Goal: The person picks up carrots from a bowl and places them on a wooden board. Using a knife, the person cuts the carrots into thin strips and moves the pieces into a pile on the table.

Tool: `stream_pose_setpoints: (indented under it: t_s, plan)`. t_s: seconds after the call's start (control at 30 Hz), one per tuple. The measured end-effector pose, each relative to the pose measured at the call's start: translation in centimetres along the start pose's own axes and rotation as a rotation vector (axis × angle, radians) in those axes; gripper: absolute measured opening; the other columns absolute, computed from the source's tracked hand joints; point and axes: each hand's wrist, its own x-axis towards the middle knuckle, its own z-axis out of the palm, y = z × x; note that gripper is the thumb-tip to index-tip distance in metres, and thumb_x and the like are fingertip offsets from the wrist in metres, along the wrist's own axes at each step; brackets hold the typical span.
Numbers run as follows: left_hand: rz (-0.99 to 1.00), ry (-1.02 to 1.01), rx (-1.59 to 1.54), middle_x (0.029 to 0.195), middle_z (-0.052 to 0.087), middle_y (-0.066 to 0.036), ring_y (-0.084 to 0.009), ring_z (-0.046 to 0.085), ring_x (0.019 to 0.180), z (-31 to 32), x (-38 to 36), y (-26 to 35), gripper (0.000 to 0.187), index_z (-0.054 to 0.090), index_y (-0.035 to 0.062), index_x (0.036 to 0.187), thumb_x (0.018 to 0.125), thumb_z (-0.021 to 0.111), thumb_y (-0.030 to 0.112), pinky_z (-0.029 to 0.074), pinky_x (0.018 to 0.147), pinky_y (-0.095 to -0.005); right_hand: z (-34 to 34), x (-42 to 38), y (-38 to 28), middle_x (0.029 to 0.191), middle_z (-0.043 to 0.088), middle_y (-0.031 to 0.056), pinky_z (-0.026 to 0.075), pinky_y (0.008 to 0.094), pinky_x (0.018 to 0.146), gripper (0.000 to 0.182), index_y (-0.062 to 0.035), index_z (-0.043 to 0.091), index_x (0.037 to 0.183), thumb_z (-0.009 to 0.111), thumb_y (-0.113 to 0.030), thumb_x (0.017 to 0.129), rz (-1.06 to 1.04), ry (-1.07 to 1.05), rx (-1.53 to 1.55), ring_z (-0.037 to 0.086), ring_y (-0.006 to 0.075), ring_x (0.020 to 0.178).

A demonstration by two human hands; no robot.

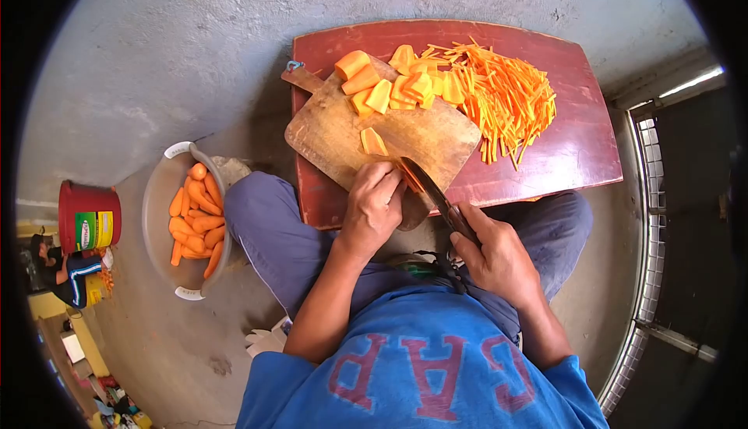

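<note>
My right hand (495, 256) is wrapped around the handle of a knife (427, 184), its dark blade angled up and left over the wooden cutting board (335, 141). At the board's near edge, my left hand (374, 204) has its fingers curled beside the blade, pressing on a piece of carrot that they mostly hide. One carrot slice (373, 142) lies just beyond those fingers. Several thick carrot chunks (405, 80) sit along the far side of the board. To their right, a heap of carrot strips (510, 100) spreads over the red table (580, 144).
A grey basin (160, 218) of whole peeled carrots (199, 215) stands on the floor to the left. Farther left are a red bucket (72, 215) and another person (74, 273). A wall (234, 31) rises behind the table, and a metal-framed door (686, 211) is at the right.
</note>
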Motion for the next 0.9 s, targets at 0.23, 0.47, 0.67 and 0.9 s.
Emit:
stream_pose_setpoints:
  t_s: [0.23,0.47,0.67,0.9]
  plan:
    - [0.026,-0.021,-0.035,0.110,0.073,-0.018,-0.0418,0.070,0.102,0.2,0.2,-0.5,0.020,0.079,-0.0051,0.111,0.091,0.077,-0.011,0.058,0.091,-0.0503,0.7,1.3,0.1,0.102,0.072,0.0365,0.056,0.0634,0.081,0.032,0.0023,0.061,0.135,0.070,-0.008,0.105,-0.003,-0.036,-0.070,0.071,0.0600,0.101]
    - [0.031,0.007,-0.094,0.109,0.071,-0.019,-0.0434,0.069,0.102,0.3,-0.1,-0.8,0.016,0.077,-0.0048,0.106,0.091,0.073,-0.010,0.057,0.090,-0.0515,0.1,0.6,-0.9,0.102,0.074,0.0357,0.056,0.0640,0.080,0.031,0.0025,0.062,0.133,0.071,-0.010,0.105,0.009,-0.034,-0.041,0.072,0.0592,0.096]
    - [0.026,-0.064,-0.065,0.111,0.072,-0.021,-0.0453,0.069,0.106,-0.1,0.1,-1.0,0.020,0.077,-0.0053,0.106,0.088,0.072,-0.012,0.057,0.093,-0.0525,1.3,1.3,0.2,0.103,0.076,0.0334,0.058,0.0635,0.079,0.036,0.0023,0.061,0.136,0.072,-0.010,0.105,-0.082,-0.031,-0.154,0.073,0.0576,0.094]
    - [0.011,0.038,-0.072,0.111,0.074,-0.020,-0.0440,0.072,0.106,-0.2,-0.3,-0.2,0.021,0.078,-0.0051,0.106,0.088,0.073,-0.012,0.059,0.094,-0.0517,1.3,-0.4,-0.5,0.102,0.077,0.0325,0.060,0.0614,0.078,0.042,0.0009,0.061,0.143,0.073,-0.010,0.104,-0.144,0.014,-0.140,0.075,0.0563,0.093]
